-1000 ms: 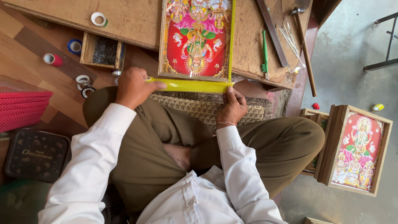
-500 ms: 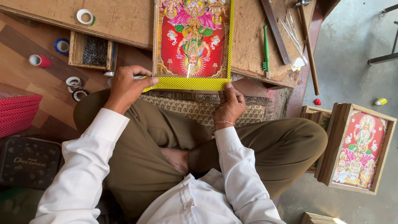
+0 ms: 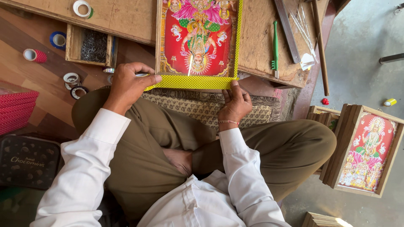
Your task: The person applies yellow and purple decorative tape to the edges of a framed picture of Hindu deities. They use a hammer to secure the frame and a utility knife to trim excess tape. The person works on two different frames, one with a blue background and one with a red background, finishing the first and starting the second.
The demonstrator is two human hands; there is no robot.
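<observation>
**Yellow strip stretched along the picture's near edge**

On the left I see tape rolls (image 3: 71, 80) and a wooden tray of small nails (image 3: 93, 45) on the boards. My left hand (image 3: 128, 84) curls its fingers closed around the left end of the yellow dotted tape strip (image 3: 191, 82). The strip's long axis runs left to right along the bottom edge of the red framed picture (image 3: 198, 38), lying just beyond my fingertips. My right hand (image 3: 235, 103) presses thumb and fingers flat on its right end. Further right lie a green tool (image 3: 275, 50) and stacked frames (image 3: 365, 149)
</observation>
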